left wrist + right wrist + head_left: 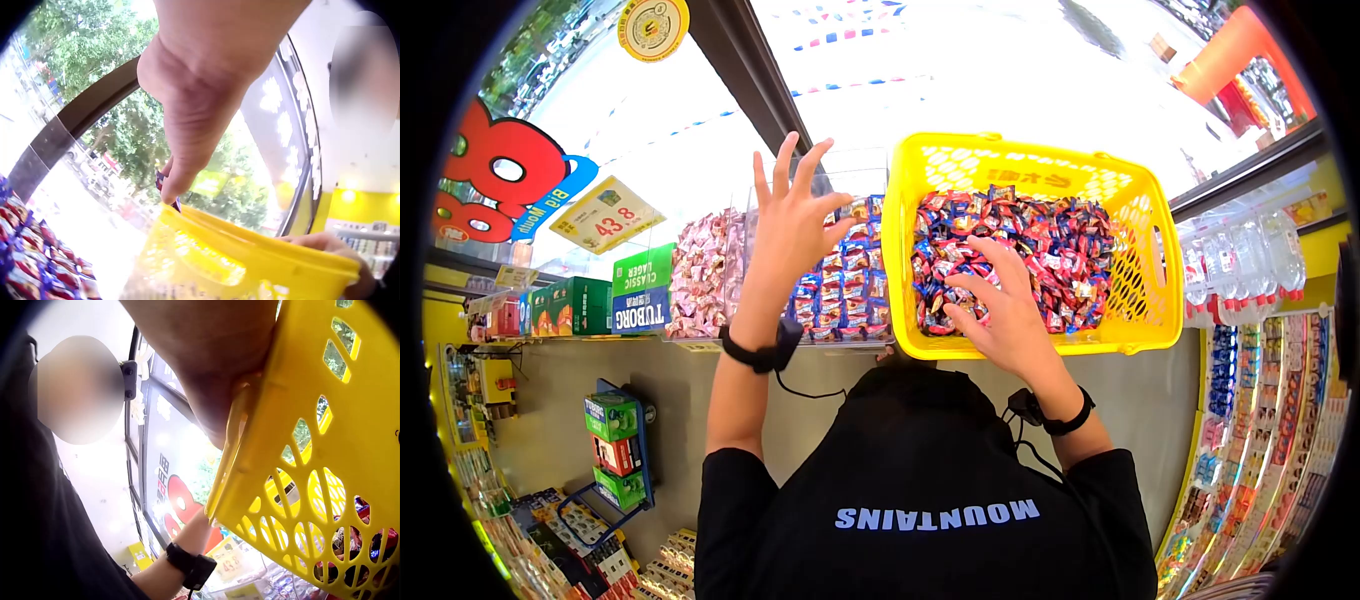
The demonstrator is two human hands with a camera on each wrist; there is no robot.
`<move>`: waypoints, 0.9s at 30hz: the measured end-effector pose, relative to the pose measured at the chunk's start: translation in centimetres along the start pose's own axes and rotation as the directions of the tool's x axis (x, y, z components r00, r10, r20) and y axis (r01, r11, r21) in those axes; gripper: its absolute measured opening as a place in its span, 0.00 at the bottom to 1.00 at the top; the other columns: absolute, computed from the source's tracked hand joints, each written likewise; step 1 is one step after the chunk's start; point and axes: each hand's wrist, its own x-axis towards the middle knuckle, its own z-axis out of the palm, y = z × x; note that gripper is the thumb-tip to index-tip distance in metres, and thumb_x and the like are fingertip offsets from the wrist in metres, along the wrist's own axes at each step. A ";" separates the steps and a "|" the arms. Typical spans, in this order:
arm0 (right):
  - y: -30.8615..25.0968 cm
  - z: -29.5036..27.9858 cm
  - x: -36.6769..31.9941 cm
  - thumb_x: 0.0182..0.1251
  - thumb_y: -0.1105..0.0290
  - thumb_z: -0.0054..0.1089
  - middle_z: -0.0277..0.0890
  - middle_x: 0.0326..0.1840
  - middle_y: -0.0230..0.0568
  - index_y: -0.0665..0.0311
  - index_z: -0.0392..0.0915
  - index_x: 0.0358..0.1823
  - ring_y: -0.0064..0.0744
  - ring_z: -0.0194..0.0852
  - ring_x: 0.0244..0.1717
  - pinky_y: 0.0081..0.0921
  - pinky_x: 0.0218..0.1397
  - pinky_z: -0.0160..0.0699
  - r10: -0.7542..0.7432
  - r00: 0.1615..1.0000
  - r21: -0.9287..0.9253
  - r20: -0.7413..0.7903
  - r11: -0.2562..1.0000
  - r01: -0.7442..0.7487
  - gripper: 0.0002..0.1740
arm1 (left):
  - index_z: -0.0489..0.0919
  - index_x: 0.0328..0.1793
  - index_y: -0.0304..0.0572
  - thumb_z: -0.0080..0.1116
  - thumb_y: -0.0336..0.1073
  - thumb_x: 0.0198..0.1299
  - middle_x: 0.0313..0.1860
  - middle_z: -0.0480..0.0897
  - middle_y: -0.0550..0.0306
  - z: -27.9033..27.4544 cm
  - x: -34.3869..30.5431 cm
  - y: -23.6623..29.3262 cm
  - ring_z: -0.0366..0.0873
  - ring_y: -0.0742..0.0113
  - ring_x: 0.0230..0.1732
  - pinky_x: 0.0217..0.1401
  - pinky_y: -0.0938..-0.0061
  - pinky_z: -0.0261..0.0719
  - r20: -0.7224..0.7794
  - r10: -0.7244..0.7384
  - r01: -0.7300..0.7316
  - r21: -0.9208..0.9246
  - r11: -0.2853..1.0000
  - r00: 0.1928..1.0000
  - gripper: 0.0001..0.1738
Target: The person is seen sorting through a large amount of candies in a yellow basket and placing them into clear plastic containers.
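My left hand [785, 235] is raised over a clear bin of candies [840, 290] in red and blue wrappers, some of its fingers spread upward. In the left wrist view, its thumb and a finger pinch a small dark-wrapped candy [177, 205] near the basket rim. The yellow plastic basket [1040, 352] is heaped with loose wrapped candies [1065, 235]. My right hand [1015, 320] reaches over the basket's near rim, fingers apart and slightly bent above the heap. In the right wrist view, the basket wall hides its fingertips.
Left of the bin stand pink-wrapped sweets [700, 270], a green Tuborg carton [643, 290] and a price card [608, 215]. Bottled water [1240, 260] is right of the basket. A window runs along the far side. Behind are stacked cartons [615, 450] and stocked shelves [1260, 450].
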 end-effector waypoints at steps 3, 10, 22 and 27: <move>-0.1 0.1 0.0 0.66 0.65 0.79 0.70 0.80 0.56 0.57 0.88 0.57 0.64 0.64 0.83 0.61 0.86 0.60 0.019 1.000 -0.001 0.011 1.000 -0.019 0.19 | 0.98 0.41 0.70 0.83 0.53 0.58 0.88 0.71 0.61 3.7 1.2 -2.0 0.44 0.44 0.95 0.92 0.23 0.23 0.092 0.050 -0.060 0.114 0.992 0.994 0.08; -0.1 0.1 -0.2 0.67 0.65 0.78 0.70 0.80 0.58 0.57 0.88 0.57 0.66 0.63 0.83 0.61 0.86 0.60 0.037 0.999 -0.020 0.008 0.999 -0.037 0.18 | 0.98 0.46 0.71 0.79 0.58 0.63 0.94 0.62 0.62 10.0 2.6 -2.8 0.37 0.44 0.97 0.91 0.21 0.18 0.263 0.042 -0.109 0.245 0.963 0.964 0.12; 0.0 0.0 -0.4 0.70 0.63 0.77 0.67 0.85 0.56 0.55 0.88 0.61 0.63 0.60 0.87 0.58 0.89 0.57 0.073 0.996 -0.059 0.044 0.996 -0.071 0.20 | 0.90 0.69 0.72 0.78 0.55 0.65 0.95 0.59 0.58 9.3 1.4 -3.2 0.37 0.43 0.97 0.91 0.20 0.21 0.214 -0.006 -0.061 0.305 0.950 0.977 0.25; 0.1 0.2 -0.4 0.69 0.64 0.77 0.70 0.81 0.57 0.57 0.88 0.59 0.64 0.64 0.83 0.60 0.87 0.59 0.072 0.997 -0.047 0.035 0.996 -0.070 0.19 | 0.87 0.72 0.70 0.79 0.53 0.62 0.94 0.61 0.54 5.8 -0.7 -2.0 0.43 0.43 0.97 0.92 0.21 0.29 0.250 -0.026 -0.013 0.152 0.988 0.968 0.31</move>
